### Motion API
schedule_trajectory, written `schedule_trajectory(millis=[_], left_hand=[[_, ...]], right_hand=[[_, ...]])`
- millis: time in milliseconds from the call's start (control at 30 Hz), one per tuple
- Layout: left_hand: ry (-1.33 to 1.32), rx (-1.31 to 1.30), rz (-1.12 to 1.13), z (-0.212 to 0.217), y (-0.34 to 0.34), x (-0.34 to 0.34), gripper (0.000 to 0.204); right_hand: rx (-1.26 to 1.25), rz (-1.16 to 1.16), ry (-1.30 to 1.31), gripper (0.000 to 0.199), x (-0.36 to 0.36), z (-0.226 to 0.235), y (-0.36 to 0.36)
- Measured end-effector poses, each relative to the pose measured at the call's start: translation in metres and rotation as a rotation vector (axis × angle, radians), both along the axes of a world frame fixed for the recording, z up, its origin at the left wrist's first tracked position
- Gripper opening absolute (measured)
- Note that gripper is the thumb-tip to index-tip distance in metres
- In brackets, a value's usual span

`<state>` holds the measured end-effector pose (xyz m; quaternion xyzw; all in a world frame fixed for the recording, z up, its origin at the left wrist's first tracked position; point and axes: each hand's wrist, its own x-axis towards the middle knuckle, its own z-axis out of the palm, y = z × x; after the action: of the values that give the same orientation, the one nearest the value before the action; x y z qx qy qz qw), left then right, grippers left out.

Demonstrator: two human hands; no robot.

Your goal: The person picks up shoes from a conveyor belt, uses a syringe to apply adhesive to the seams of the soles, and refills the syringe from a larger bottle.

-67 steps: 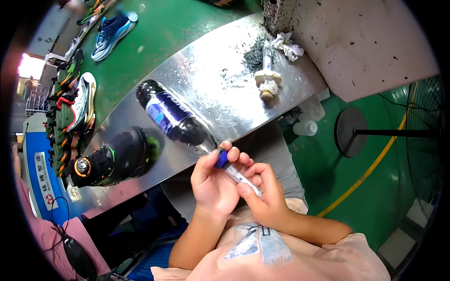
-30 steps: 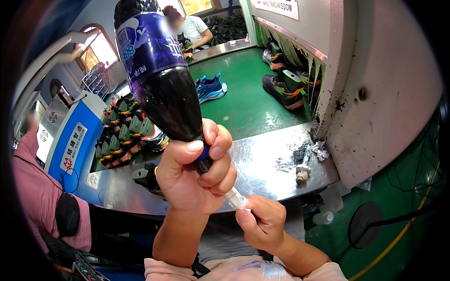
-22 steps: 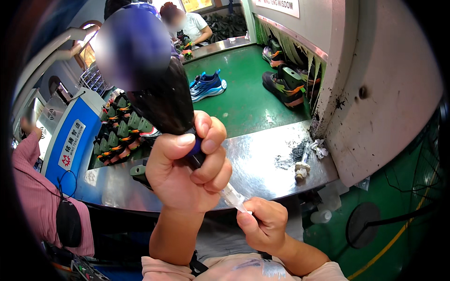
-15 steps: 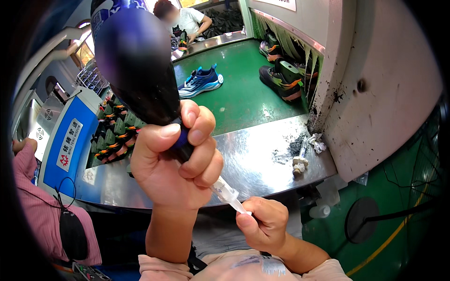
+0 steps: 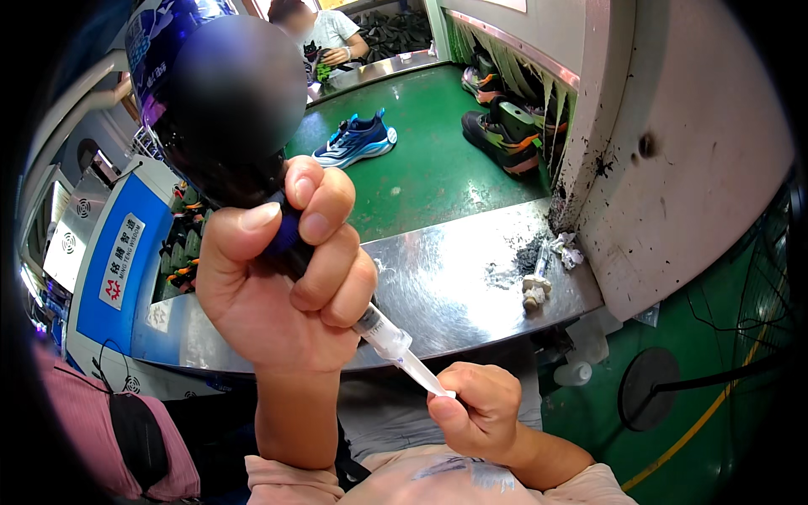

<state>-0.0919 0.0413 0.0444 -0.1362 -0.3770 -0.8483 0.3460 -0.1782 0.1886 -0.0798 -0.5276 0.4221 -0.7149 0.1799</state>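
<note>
Tilted neck-down, a dark bottle [image 5: 202, 126] with a blue wrap fills the upper left, and my left hand [image 5: 282, 269] is closed round its neck. Out of the lower side of that fist comes a clear syringe barrel [image 5: 381, 334] with a white tapered tip. Where the bottle's mouth meets the barrel is hidden by my fingers. My right hand [image 5: 475, 404] pinches the end of the tip. Beyond my hands, a blue running shoe [image 5: 358, 139] with a white sole rests on the green conveyor belt [image 5: 412, 185].
Dark shoes [image 5: 501, 139] with orange trim stand by a fringed opening at right. Another syringe [image 5: 537, 282] and grime lie on the metal ledge [image 5: 471, 278]. Several shoes [image 5: 181, 252] are grouped at left. Co-workers sit at the back [image 5: 332, 42] and left, the latter in pink [image 5: 109, 421].
My left hand and the bottle have moved left. More of the syringe barrel shows below my fist. My right hand is slightly lower, still pinching the tip.
</note>
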Motion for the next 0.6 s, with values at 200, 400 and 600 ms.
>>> schedule_trajectory(millis=[200, 400, 600], left_hand=[[0.012, -0.011, -0.016, 0.004, -0.002, 0.002, 0.019], [0.008, -0.026, -0.018, 0.006, 0.000, 0.007, 0.019], [0.002, 0.084, -0.046, -0.015, -0.005, -0.003, 0.019]], right_hand=[[0.001, -0.007, 0.024, 0.014, -0.001, 0.000, 0.003], [-0.014, -0.016, 0.021, 0.015, 0.003, -0.001, 0.007], [0.198, 0.277, -0.142, 0.021, -0.018, -0.003, 0.012]])
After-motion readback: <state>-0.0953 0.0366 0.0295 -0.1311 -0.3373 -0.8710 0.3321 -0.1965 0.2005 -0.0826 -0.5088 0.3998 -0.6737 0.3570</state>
